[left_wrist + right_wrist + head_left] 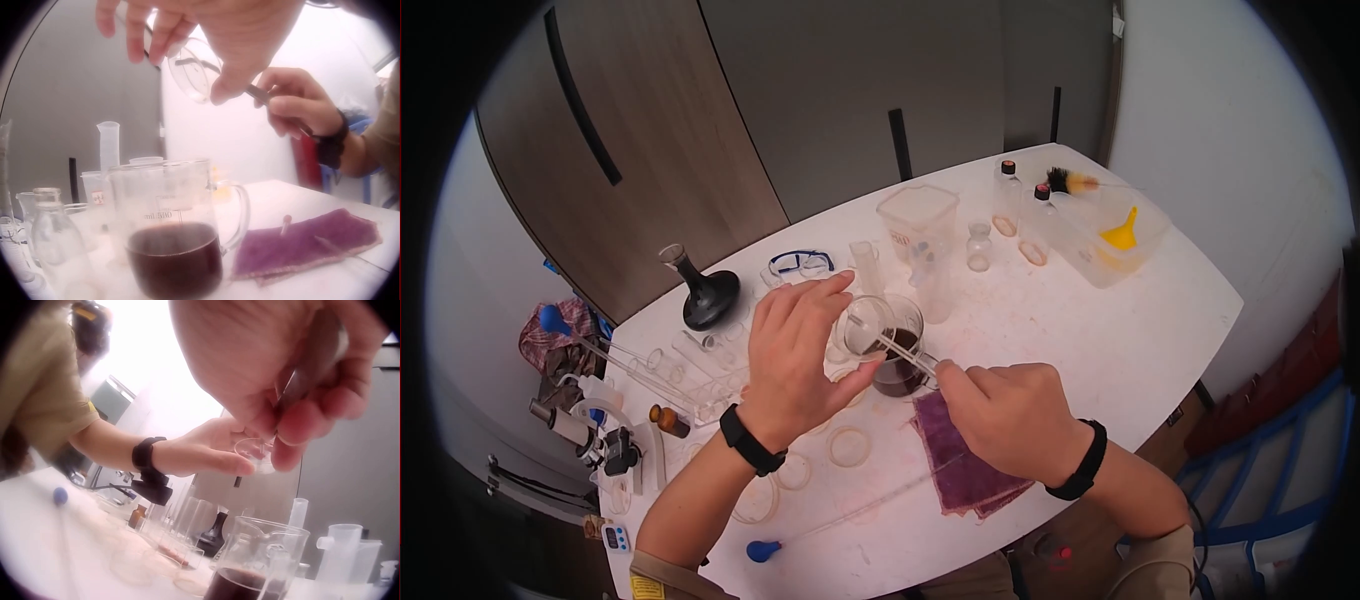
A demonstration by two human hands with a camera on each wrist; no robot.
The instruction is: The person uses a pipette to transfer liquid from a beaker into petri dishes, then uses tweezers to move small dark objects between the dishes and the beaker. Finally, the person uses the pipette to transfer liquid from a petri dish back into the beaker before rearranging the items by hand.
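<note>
The left hand [793,355] pinches a small round clear glass dish [866,325], tilted, above a glass beaker of dark liquid [897,375]. In the right hand [1015,415] is a thin metal tool [908,352], its far end at the dish. The left wrist view shows the dish [192,72] between thumb and fingers of the left hand [244,37], higher than the handled beaker [175,259]. Curled fingers of the right hand [300,394] grip the metal tool [312,359] in the right wrist view. What the dish holds is hard to tell.
A purple cloth [965,460] lies right of the beaker. Round dishes [848,446] and a blue-bulbed pipette [765,550] are near the front. Behind stand a plastic jug [918,215] and a dark flask [710,298]. A bin with a yellow funnel [1122,232] is at the back right.
</note>
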